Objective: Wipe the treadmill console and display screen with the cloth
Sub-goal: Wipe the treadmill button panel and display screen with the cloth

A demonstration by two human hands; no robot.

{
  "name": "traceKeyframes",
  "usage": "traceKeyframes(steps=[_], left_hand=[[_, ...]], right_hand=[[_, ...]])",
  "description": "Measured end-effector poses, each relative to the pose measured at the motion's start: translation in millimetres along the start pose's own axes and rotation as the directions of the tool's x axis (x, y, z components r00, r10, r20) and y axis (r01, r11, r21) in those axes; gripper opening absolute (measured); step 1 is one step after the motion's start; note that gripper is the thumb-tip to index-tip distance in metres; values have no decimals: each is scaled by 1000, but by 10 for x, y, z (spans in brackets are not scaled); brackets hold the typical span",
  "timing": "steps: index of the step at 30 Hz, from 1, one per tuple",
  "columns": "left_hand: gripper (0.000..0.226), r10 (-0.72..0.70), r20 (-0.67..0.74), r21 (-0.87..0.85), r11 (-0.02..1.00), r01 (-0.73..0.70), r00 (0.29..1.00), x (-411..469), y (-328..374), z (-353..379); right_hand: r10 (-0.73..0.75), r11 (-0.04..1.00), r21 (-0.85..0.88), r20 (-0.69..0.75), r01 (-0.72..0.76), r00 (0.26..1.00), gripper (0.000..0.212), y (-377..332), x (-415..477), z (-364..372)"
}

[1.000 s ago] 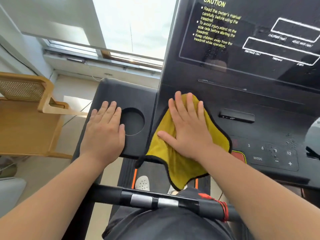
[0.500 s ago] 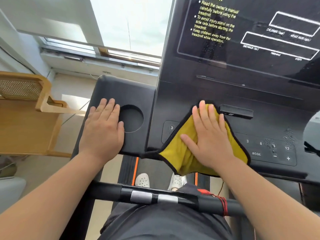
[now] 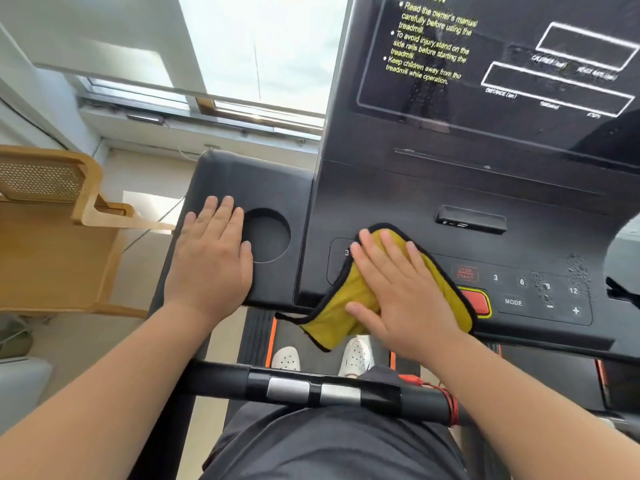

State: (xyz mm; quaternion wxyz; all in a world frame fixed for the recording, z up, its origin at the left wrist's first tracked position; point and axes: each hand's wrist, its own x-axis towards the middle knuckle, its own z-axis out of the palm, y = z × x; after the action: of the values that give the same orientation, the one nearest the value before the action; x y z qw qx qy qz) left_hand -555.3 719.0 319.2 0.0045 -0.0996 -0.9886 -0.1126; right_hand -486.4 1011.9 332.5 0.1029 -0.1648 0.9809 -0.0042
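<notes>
**Pressing a soft yellow cloth (image 3: pixel 332 306) on the matte black console (image 3: pixel 398 199)**

The right hand (image 3: pixel 398 289) is lying flat, fingers spread, on the black-edged cloth, one corner hanging over the front edge. The left hand (image 3: pixel 211 258) is resting flat, fingers together, beside the round cup holder (image 3: pixel 268 237). The glossy display screen (image 3: pixel 450 109) is showing "Keep children away"; one key, "MODE".

Cloth (image 3: pixel 332 306): soft yellow microfibre, black hem. Console (image 3: pixel 398 202): matt black plastic. Display screen (image 3: pixel 519 98): glossy. Chair (image 3: pixel 52 244): wood.
</notes>
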Motion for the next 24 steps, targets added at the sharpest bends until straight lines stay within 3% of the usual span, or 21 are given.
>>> traceKeyframes(steps=[3,6,8,12,16,19,24], left_hand=[[61,3,-2,-7,1000,-3,1000,-1,-10,2],[61,7,0,-14,1000,-7,1000,1,-15,0],[61,7,0,-20,1000,-7,1000,4,-20,4],[61,3,-1,-52,999,-3,1000,12,-33,19],[62,-18,-4,-91,996,18,1000,8,-2,-14],[58,24,-58,-145,989,-33,998,15,198,-46],[58,110,-138,-391,907,-157,984,21,928,32]], right_hand=[[202,979,21,11,-202,979,89,278,-44,-78],[325,945,42,-3,-325,946,98,129,114,-131],[330,942,58,-6,-329,944,99,-107,242,-150],[187,979,72,25,-188,982,89,-531,403,-128],[89,992,86,10,-89,996,80,-543,263,-60],[159,984,79,-2,-158,987,80,-340,18,-14],[344,938,44,-4,-344,939,89,94,-400,66]])
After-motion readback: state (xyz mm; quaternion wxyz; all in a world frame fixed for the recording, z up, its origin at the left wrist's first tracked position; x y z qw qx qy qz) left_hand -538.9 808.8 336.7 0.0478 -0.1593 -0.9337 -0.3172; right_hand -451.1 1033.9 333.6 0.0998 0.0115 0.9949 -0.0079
